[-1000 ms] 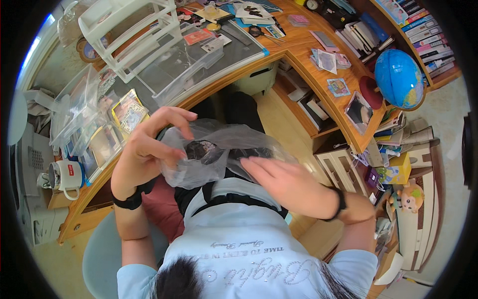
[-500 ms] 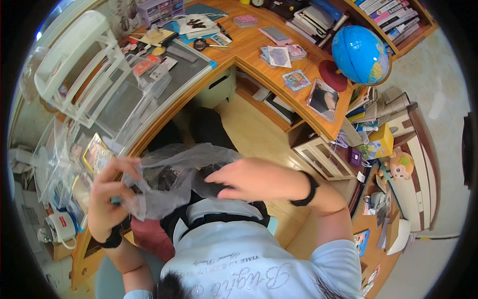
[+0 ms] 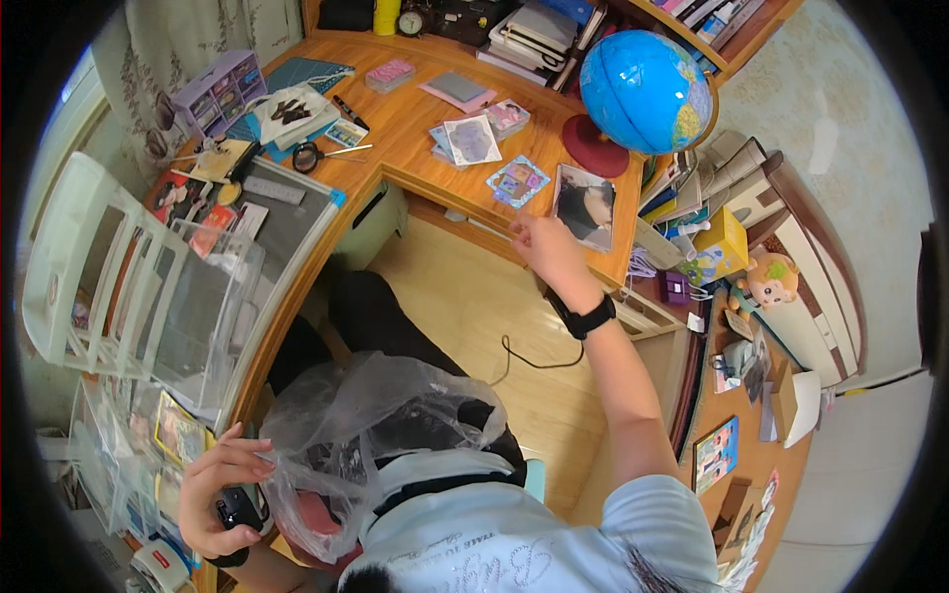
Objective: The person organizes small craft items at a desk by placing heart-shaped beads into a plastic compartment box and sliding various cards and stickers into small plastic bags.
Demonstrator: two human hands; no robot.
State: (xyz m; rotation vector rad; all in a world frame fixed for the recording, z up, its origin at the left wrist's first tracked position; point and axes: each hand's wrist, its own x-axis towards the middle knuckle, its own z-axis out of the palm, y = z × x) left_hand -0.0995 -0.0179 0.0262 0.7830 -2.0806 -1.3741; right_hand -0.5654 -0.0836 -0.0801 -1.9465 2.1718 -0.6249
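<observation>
A crumpled clear plastic bag [image 3: 371, 405] lies spread over my lap. Beside its left edge is my left hand [image 3: 213, 494], fingers curved and thumb well apart. The fingertips meet or nearly meet the plastic. A small black object [image 3: 237, 510] shows inside the curve of that hand, and I cannot tell whether it belongs to the wristband. My right hand [image 3: 554, 257] is stretched forward over the desk edge, away from the bag, fingers loosely bent with nothing visible in them. Closest to it are a glossy photo card [image 3: 585, 210] and a patterned blue card [image 3: 517, 180].
A blue globe [image 3: 643, 94] stands behind the cards. More cards [image 3: 473, 140] lie stacked farther back. At left are a white folding rack [image 3: 99, 287], a magnifying glass [image 3: 306, 156] and a purple drawer box [image 3: 219, 91]. A dark cable [image 3: 544, 366] hangs below my right wrist.
My right hand has left the bag and reached forward and right to the desk. My left hand has lowered toward me, and the bag has settled on my lap. The view has shifted right.
</observation>
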